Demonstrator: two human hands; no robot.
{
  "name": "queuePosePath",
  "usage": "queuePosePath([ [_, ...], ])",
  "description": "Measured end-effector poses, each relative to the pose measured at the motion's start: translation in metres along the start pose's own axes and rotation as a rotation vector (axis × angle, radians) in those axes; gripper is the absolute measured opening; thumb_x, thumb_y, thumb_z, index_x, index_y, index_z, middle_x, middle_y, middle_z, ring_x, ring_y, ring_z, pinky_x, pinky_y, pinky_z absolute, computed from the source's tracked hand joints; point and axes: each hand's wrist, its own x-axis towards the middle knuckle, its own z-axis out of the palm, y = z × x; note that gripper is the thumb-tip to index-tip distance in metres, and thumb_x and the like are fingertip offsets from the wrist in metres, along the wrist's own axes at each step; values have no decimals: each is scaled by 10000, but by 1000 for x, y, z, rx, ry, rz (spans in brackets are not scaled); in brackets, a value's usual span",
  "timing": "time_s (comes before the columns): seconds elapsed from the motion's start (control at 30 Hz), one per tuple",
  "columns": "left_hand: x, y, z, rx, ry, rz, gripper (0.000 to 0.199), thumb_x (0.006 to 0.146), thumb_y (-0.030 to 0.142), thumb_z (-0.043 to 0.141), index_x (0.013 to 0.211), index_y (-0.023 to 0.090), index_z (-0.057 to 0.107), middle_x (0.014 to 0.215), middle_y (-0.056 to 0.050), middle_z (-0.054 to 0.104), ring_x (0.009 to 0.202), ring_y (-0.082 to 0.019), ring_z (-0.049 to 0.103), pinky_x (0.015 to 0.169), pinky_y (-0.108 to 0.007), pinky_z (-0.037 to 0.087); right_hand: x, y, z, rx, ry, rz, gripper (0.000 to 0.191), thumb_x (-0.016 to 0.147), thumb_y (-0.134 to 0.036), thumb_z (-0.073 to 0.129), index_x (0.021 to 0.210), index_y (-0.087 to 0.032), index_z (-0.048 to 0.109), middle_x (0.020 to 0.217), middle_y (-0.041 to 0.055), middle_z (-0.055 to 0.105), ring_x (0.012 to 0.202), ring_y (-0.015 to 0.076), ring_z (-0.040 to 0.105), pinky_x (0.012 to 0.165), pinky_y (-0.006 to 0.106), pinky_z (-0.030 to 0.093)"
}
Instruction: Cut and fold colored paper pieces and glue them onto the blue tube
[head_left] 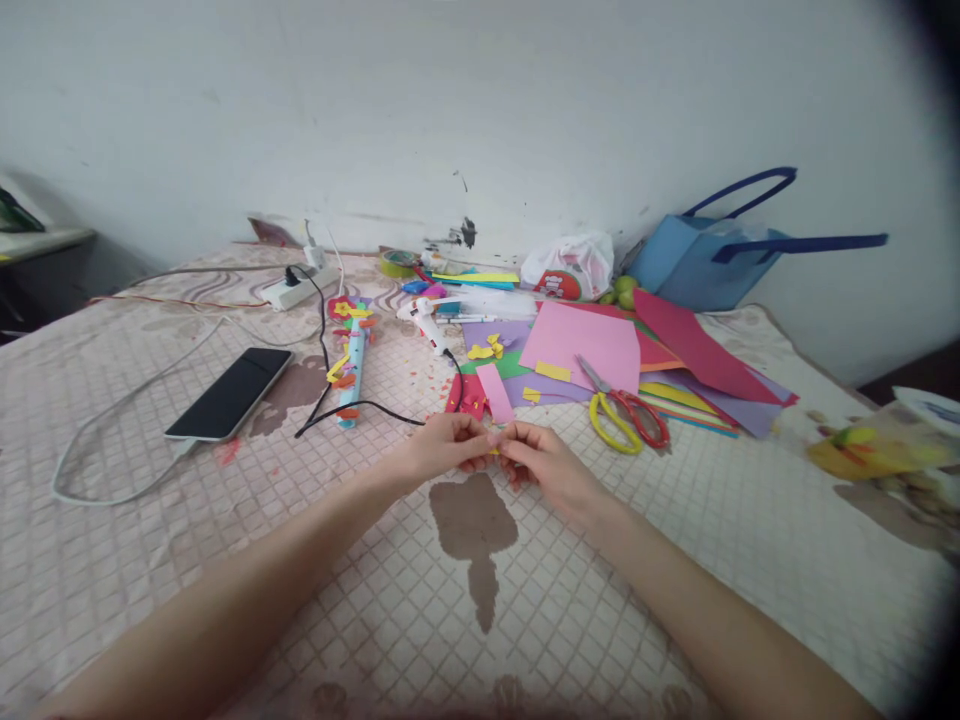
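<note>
My left hand (450,443) and my right hand (536,455) meet at the middle of the table, fingertips pinched together on a small yellow piece (495,451), mostly hidden by the fingers. Just beyond them lie red scraps (469,398) and a pink strip (495,393). Scissors (616,415) with yellow and red handles rest to the right of my right hand. A white glue gun (427,325) lies farther back, its black cord running near my left hand. Yellow cut shapes (487,348) sit on purple and green sheets.
A phone (231,395) on a cable and a decorated blue strip (353,365) are at left, near a power strip (300,288). Coloured sheets (585,345), a plastic bag (570,266) and a blue bag (697,262) stand behind, right. A yellow packet (874,450) lies far right.
</note>
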Motion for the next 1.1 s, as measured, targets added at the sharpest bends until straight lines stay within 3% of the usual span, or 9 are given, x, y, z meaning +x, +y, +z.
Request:
queuePosePath([
  [0.1,-1,-2,0,-29,-4,-29,325,699,427,652,724,110,584,577,-2,579,555,-86,539,533,-193,393,1,5,1,41,-34,7,164,736,-306,609,697,-166,533,575,-47,497,462,57,453,426,171,382],
  [0.27,-6,-3,-3,-123,-114,-63,353,709,453,636,757,105,601,625,-5,574,560,-64,519,537,-178,383,3,7,-2,77,-156,54,194,720,-330,641,722,-165,537,595,-42,519,469,64,471,432,186,407],
  [0.4,-10,0,0,-81,-80,-62,333,720,442,630,746,112,591,610,3,567,549,-61,511,536,-177,389,5,8,-5,60,-204,84,183,738,-325,628,732,-157,555,612,-24,543,493,73,491,441,191,425],
  [0.77,-13,-5,4,-87,-36,-40,264,741,372,623,718,115,566,588,13,551,522,-68,502,528,-197,395,1,13,-10,63,-237,72,239,822,-378,548,722,-161,563,654,-8,539,500,77,495,457,206,437],
  [1.1,-18,-3,5,-112,-45,-110,297,752,409,606,718,116,572,599,-4,606,533,-73,553,547,-199,445,-4,11,-5,-43,-192,5,145,807,-298,571,749,-168,543,645,-29,513,501,68,465,462,197,418],
])
